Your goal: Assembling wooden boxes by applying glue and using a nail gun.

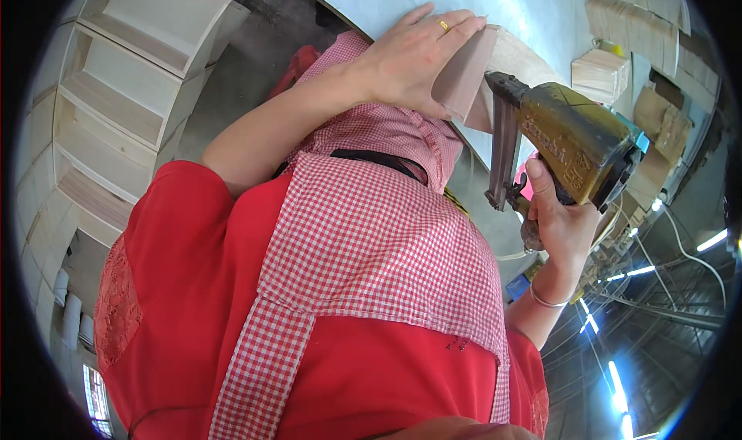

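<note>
A small wooden box-like piece (469, 70) of pale and pinkish boards sits at the near edge of the worktable (495, 3). My left hand (413, 59) grips it, with fingers over the far side and the thumb at the near edge. In my right hand (563, 222) is a yellow-brown air nail gun (576, 134), its handle wrapped by my fingers and my thumb up along it. The gun's dark nose meets the piece at its right side, and its slim magazine points back toward me. Whether the trigger is pressed cannot be seen.
Open wooden drawer-like boxes (116, 96) stand stacked at the left. On the right of the table are a block of stacked wood pieces (600, 76) and piles of thin boards (630, 24). A cardboard box (662, 123) lies farther right. A pale hose hangs near the gun.
</note>
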Motion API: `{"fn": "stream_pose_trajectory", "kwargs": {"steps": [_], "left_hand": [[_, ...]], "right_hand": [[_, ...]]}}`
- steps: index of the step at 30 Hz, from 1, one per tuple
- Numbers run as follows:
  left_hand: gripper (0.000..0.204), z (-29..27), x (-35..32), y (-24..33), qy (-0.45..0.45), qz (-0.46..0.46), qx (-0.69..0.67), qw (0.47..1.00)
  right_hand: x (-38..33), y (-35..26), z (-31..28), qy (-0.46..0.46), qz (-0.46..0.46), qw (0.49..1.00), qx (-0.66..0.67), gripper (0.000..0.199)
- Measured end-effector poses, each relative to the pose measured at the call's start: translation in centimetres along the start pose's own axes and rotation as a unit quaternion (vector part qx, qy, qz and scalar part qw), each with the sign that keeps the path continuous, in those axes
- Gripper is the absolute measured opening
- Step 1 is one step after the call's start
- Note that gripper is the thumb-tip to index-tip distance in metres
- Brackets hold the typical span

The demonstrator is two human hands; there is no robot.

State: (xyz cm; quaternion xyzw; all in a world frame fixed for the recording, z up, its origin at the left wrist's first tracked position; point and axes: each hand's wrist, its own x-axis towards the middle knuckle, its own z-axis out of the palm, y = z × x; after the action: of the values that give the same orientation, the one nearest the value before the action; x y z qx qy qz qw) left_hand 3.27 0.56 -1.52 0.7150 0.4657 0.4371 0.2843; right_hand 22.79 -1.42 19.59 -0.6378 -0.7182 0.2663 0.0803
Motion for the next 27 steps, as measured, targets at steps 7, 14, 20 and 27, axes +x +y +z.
{"fn": "stream_pose_trajectory", "kwargs": {"steps": [7, 14, 20, 27], "left_hand": [[0.126, 0.0, -0.2, 0.2, -0.001, 0.001, 0.004, 1.000], [0.125, -0.2, 0.1, 0.4, -0.007, -0.002, -0.007, 1.000], [0.121, -3.2, -1.2, 2.5, 0.002, -0.078, -0.088, 0.993], [0.095, -8.4, -4.4, 5.6, -0.008, -0.425, -0.567, 0.706]], "right_hand": [[0.2, -0.9, -0.5, -0.041, 0.105, 0.994, 0.010, 0.043], [-0.4, -1.3, -0.6, 0.011, 0.096, 0.994, 0.048, 0.025], [-3.1, 1.6, -3.1, 0.162, 0.131, 0.972, 0.109, 0.021], [-7.0, 14.0, -6.1, 0.270, 0.141, 0.946, 0.113, 0.031]]}}
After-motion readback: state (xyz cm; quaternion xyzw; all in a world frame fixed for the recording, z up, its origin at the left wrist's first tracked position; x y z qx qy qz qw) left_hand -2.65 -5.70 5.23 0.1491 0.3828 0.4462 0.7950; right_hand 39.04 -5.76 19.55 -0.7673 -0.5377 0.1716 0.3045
